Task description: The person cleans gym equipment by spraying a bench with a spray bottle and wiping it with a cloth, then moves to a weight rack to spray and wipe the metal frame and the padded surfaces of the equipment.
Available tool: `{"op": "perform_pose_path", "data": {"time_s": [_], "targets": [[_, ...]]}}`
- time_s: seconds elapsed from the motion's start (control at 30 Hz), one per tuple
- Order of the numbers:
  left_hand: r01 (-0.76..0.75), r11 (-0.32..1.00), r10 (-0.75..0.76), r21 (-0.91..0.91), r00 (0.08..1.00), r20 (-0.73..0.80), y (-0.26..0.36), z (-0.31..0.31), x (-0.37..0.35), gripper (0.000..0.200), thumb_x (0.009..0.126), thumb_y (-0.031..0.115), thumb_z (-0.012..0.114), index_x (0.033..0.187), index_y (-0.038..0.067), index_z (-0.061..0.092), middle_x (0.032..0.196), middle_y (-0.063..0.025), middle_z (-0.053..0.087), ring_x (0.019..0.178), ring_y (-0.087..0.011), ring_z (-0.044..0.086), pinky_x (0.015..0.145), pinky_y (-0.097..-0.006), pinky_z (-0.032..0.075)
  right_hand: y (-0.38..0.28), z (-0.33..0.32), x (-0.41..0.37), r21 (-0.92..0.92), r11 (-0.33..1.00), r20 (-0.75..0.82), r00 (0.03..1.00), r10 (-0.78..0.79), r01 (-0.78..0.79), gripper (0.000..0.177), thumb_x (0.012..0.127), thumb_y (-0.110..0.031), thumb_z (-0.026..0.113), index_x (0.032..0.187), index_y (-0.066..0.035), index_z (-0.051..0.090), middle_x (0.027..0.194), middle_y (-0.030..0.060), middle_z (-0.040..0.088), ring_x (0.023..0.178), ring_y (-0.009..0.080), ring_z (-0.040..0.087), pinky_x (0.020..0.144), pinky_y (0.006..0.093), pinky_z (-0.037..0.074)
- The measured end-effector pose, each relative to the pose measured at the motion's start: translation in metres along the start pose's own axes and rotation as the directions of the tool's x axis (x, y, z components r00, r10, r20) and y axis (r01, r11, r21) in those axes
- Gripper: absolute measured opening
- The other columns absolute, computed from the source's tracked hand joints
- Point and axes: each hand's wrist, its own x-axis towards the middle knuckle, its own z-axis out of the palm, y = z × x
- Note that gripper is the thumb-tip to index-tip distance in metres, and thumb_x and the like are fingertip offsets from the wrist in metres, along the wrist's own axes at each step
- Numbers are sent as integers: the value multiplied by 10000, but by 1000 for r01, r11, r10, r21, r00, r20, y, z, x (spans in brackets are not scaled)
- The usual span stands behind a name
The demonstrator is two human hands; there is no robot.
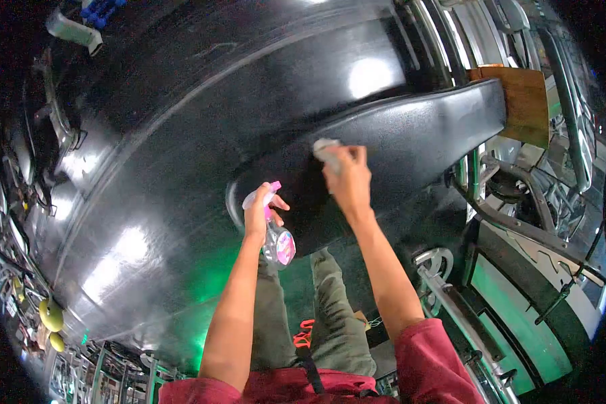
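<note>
My left hand (257,212) is wrapped round the neck of a clear spray bottle (279,244) with a pink and white trigger head and a pink label. The bottle hangs just over the near edge of a long black padded bench (411,131). Farther forward and to the right, my right hand (347,176) grips a light-coloured cloth (326,149), bunched up, over the bench's dark surface. Whether the cloth presses on the padding is hard to tell, as this hand is slightly blurred.
A wooden board (525,104) stands at the bench's far right end. Metal frames of gym equipment (512,202) crowd the right side. More machines and yellow round objects (50,315) line the left. Blue dumbbells (102,11) lie at the top left on the dark floor (182,175).
</note>
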Motion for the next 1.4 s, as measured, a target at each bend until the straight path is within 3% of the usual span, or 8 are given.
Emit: {"op": "perform_pose_path", "data": {"time_s": [0.1, 0.27, 0.5, 0.67, 0.9, 1.07, 1.23, 1.4], "targets": [[4, 1000, -3, 19, 1000, -15, -1, -2, 2, 537, 918, 492, 508, 1169, 20, 562, 694, -136, 621, 377, -192, 503, 392, -304, 430, 3, 2, 7, -6, 996, -119, 989, 86, -87, 379, 743, -67, 716, 1102, -147, 623, 1100, 180, 531, 902, 414, 614, 775, 454, 543], [12, 999, -11, 34, 1000, -27, 3, 0, -1, 548, 929, 466, 502, 1131, -33, 605, 689, -130, 649, 381, -180, 514, 378, -269, 400, -6, 21, -41, 39, 988, 228, 961, -154, 149, 437, 700, -73, 745, 1099, -188, 609, 1100, 137, 527, 895, 367, 628, 779, 429, 554], [17, 998, -13, 64, 998, -55, 2, -2, 0, 586, 925, 493, 498, 1152, -39, 593, 697, -131, 648, 384, -188, 516, 384, -274, 416, 5, -2, -24, 65, 977, -127, 970, 208, -202, 368, 752, -65, 700, 1092, -181, 622, 1070, 150, 545, 909, 393, 622, 765, 457, 543], [37, 995, -30, 88, 997, -74, 6, 1, -2, 605, 920, 515, 501, 1176, -27, 586, 707, -122, 648, 391, -192, 524, 389, -275, 428, 3, 16, -61, 68, 998, 172, 985, -3, -9, 415, 727, -117, 728, 1115, -195, 607, 1076, 141, 547, 921, 381, 624, 773, 457, 536], [30, 996, -21, 89, 994, -105, 8, 2, 2, 582, 901, 537, 524, 1109, -1, 596, 713, -131, 654, 388, -203, 534, 384, -282, 438, 29, -3, -44, 60, 977, -174, 962, 212, -204, 374, 733, -99, 721, 1090, -128, 613, 1089, 145, 551, 859, 401, 629, 745, 455, 548], [42, 994, -32, 103, 994, -100, 10, 0, 6, 562, 885, 554, 532, 1051, 18, 576, 699, -143, 644, 424, -233, 564, 384, -304, 474, 18, 12, -79, 100, 993, 224, 971, -80, 58, 441, 699, -100, 750, 1108, -185, 612, 1101, 124, 540, 949, 348, 617, 786, 452, 537], [-25, 993, 35, 118, 996, -86, 13, 3, 7, 578, 877, 565, 525, 1038, 10, 558, 691, -128, 627, 481, -243, 595, 403, -331, 502, 55, -8, -59, 143, 983, -117, 985, 128, -111, 366, 708, -94, 739, 1055, -129, 626, 1075, 145, 561, 839, 389, 634, 748, 457, 545], [-36, 987, 44, 159, 998, -47, 13, -2, 10, 579, 863, 586, 528, 890, 12, 601, 695, -126, 627, 490, -249, 600, 413, -334, 510, 33, 11, -86, 98, 992, 38, 996, -82, 78, 407, 697, -98, 744, 1076, -134, 602, 1066, 130, 537, 875, 362, 625, 733, 451, 552]]}}
